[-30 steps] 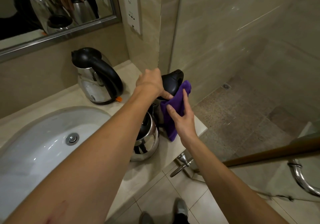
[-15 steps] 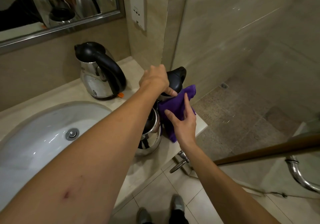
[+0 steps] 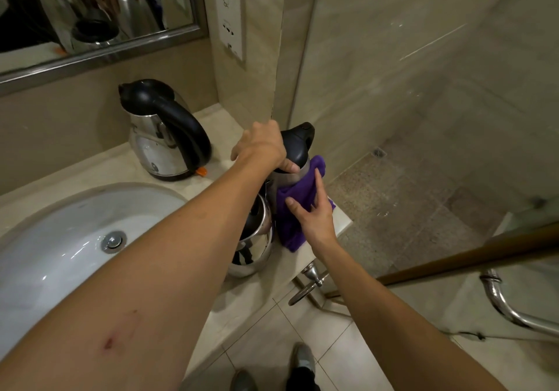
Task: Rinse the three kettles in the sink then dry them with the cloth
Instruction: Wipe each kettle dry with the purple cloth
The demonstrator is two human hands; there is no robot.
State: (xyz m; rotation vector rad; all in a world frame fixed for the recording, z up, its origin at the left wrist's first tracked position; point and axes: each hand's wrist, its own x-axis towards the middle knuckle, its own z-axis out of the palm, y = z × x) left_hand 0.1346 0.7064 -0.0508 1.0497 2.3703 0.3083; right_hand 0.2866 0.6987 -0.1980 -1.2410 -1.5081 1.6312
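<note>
— On the surface (image 3: 99,163), right of the sink (image 3: 60,239)?
— End kettle (image 3: 298,148), upright at the right edge, just beside the middle kettle (image 3: 257,239).
— Fingers?
— Left hand (image 3: 260,148) clenched round its black top; right hand (image 3: 316,218) flat, pressing the purple cloth (image 3: 287,230) to its side.

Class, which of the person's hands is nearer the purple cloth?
Right. The right hand presses on the purple cloth; the left hand holds the kettle by its top, above the cloth.

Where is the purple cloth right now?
In the head view, the purple cloth is right of centre, pressed by the right hand against the kettle that the left hand grips, at the counter's right end.
</note>
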